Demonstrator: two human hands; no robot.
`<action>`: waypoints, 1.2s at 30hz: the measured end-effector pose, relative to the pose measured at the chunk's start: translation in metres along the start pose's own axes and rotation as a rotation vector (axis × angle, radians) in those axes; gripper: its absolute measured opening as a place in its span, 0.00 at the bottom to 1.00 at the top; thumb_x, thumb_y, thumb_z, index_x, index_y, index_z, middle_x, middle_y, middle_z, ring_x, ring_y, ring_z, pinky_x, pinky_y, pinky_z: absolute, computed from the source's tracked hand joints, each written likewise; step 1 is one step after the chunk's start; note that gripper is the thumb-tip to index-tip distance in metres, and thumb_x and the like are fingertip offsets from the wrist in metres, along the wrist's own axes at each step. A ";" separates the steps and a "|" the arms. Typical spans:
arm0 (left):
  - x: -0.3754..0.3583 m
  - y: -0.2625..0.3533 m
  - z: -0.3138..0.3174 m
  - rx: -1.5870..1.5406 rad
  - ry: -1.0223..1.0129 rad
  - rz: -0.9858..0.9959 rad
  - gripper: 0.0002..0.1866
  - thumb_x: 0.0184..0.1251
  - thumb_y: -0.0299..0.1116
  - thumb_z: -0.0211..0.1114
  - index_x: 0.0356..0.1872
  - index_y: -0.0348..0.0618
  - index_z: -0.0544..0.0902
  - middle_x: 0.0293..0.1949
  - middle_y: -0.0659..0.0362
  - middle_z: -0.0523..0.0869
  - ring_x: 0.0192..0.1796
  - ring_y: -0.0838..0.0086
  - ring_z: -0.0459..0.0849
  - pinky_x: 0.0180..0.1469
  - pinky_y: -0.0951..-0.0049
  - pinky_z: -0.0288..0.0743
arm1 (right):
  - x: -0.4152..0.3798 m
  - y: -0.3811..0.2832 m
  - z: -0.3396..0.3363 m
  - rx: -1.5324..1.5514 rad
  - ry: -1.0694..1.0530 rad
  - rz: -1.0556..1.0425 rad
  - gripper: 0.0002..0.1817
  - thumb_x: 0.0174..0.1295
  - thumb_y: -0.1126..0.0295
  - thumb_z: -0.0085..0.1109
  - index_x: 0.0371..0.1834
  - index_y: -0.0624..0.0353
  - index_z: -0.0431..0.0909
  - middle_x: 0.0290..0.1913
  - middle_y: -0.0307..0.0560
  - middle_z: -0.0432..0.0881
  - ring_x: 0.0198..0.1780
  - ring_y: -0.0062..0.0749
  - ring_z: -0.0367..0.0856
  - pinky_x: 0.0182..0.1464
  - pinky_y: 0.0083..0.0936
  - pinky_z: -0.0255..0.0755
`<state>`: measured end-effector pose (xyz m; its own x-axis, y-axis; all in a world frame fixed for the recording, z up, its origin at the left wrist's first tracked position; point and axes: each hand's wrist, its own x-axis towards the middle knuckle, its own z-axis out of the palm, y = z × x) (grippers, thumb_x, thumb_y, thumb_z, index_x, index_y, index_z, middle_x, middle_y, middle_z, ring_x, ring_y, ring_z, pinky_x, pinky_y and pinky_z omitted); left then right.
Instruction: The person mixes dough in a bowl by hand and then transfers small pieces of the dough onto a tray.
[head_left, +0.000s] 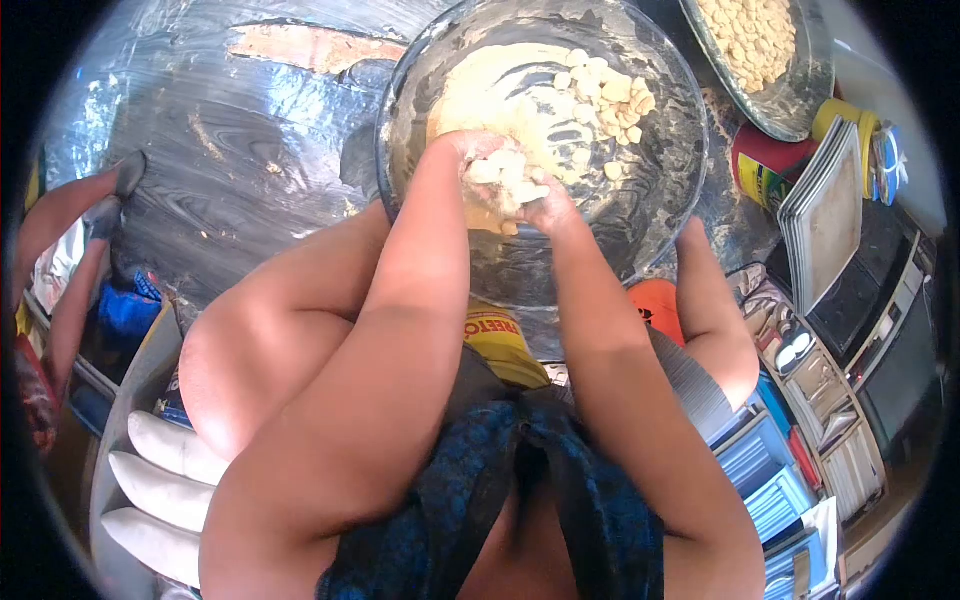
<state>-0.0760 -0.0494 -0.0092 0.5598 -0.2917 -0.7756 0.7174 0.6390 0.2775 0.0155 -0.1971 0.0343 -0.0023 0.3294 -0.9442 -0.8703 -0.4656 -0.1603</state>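
A wide round basin stands in front of me, with pale flour spread over its left side. Small dough pieces lie loosely grouped at its upper right. Over the flour, my left hand and my right hand are cupped together around a clump of floury dough pieces. The left fingers curl behind the clump and are partly hidden by it. The right hand supports it from the lower right.
Another basin holding many dough pieces stands at the upper right. Beside it are a red tub and stacked trays. Another person's legs show at the left. Shelves with blue containers line the lower right.
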 end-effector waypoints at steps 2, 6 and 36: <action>-0.007 0.001 0.008 -0.050 -0.016 0.020 0.18 0.61 0.46 0.57 0.43 0.44 0.78 0.36 0.56 0.83 0.35 0.69 0.83 0.28 0.63 0.80 | -0.004 -0.004 0.002 0.009 -0.326 -0.053 0.23 0.56 0.58 0.52 0.55 0.54 0.67 0.48 0.49 0.76 0.44 0.42 0.78 0.48 0.42 0.72; 0.038 -0.030 -0.019 -0.142 -0.026 0.097 0.16 0.62 0.45 0.55 0.40 0.44 0.79 0.36 0.56 0.83 0.34 0.69 0.83 0.26 0.62 0.80 | -0.004 -0.011 0.002 0.014 -0.188 0.083 0.21 0.56 0.61 0.53 0.53 0.54 0.67 0.44 0.49 0.77 0.40 0.42 0.80 0.43 0.43 0.75; 0.002 0.015 0.008 -0.193 0.447 0.393 0.07 0.57 0.33 0.52 0.35 0.45 0.75 0.35 0.55 0.80 0.38 0.72 0.78 0.26 0.73 0.72 | 0.008 -0.023 -0.012 0.051 0.427 -0.614 0.06 0.55 0.78 0.44 0.36 0.58 0.69 0.34 0.43 0.74 0.33 0.35 0.74 0.30 0.33 0.73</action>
<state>-0.0611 -0.0457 -0.0018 0.5090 0.2910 -0.8101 0.3820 0.7670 0.5156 0.0413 -0.1933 0.0266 0.6733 0.1660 -0.7205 -0.6753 -0.2588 -0.6906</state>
